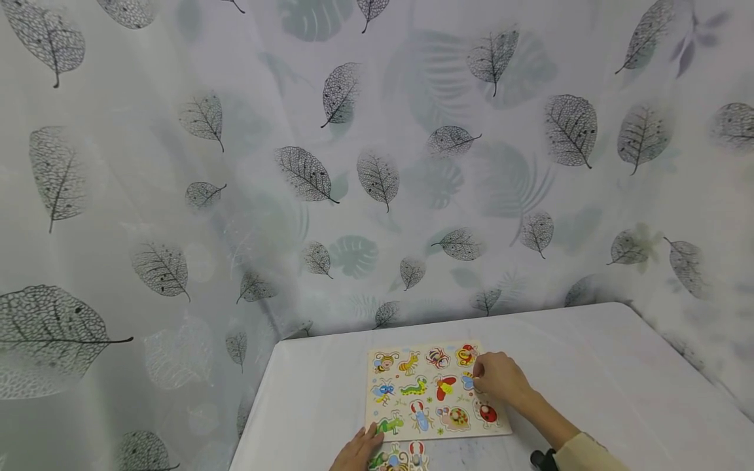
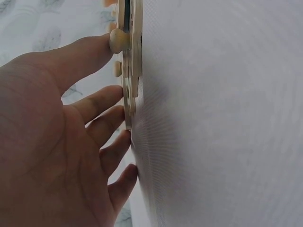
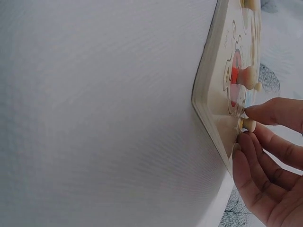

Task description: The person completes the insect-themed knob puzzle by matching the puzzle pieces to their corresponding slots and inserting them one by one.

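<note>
A wooden peg puzzle board (image 1: 406, 350) with rows of colourful insect pieces lies on the table. My right hand (image 1: 501, 377) is at its right side, fingers curled at a blue-winged insect puzzle piece (image 1: 468, 381). In the right wrist view, thumb and fingers close in around a small knob (image 3: 248, 125), beside the red ladybug piece (image 3: 235, 78). My left hand (image 1: 358, 451) rests with extended fingers at the board's lower left corner, by the green grasshopper piece (image 1: 390, 424). In the left wrist view, its thumb touches a wooden knob (image 2: 118, 41).
Several loose insect pieces (image 1: 417, 454) lie below the board's front edge, partly cut off by the frame. The white table (image 1: 589, 366) extends to both sides. A leaf-patterned curtain (image 1: 406, 248) hangs behind. A black object (image 1: 543, 459) is at the right sleeve.
</note>
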`<state>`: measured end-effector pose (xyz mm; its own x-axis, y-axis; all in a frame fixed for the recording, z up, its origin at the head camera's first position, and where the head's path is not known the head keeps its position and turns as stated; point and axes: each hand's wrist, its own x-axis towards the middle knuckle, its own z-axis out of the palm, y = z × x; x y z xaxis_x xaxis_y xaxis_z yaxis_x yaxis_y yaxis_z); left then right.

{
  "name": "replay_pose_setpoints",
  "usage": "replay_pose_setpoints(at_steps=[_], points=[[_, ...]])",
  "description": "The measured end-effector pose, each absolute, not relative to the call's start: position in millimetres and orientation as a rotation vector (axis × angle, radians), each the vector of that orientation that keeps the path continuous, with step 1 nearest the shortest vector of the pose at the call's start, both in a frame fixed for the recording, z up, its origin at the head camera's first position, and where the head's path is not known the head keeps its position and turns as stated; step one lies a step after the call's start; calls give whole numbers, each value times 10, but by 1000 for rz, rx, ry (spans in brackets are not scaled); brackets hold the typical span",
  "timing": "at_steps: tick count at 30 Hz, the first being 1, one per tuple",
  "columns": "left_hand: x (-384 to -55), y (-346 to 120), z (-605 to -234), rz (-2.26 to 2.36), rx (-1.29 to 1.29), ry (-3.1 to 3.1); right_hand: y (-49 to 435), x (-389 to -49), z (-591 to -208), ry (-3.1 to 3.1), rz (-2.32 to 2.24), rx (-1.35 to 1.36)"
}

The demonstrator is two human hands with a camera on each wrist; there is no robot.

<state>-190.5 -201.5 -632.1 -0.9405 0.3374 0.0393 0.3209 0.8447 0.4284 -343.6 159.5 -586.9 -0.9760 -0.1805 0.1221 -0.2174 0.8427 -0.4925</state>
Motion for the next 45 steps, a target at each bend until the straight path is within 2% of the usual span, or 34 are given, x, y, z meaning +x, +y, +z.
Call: replay_pose_setpoints(at_steps=[35, 45], points=[[-1889, -2018, -6302, 660, 519, 2997, 1568, -3472, -5831, -2999, 864, 265], [-1885, -2020, -6328, 665, 524, 3006, 1539, -3222, -5649, -2974, 820, 277]])
